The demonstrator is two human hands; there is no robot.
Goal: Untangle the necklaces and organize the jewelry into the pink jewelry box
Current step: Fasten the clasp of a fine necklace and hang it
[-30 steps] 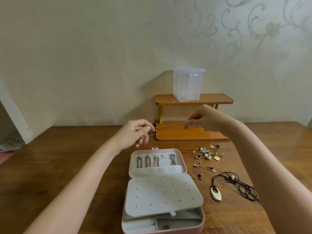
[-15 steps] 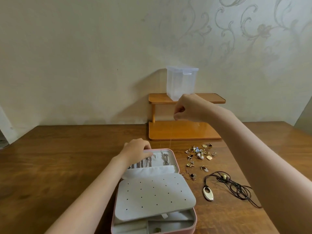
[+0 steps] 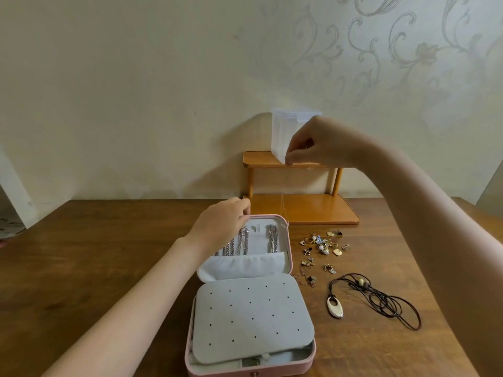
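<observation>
right hand [image 3: 321,144] pinches chain [image 3: 283,210] high | left hand [image 3: 223,227] apparently pinches its lower end, box [image 3: 290,248] lid 12 o'clock | risk: pull snaps chain

Left hand [image 3: 223,227] reaches low and forward, fingers curled downward; right hand [image 3: 318,144] is raised higher, fingertips pinched together, forearm extended.

Brown wooden table [image 3: 81,268] against a cream wall [image 3: 136,77] with scrollwork.
</observation>
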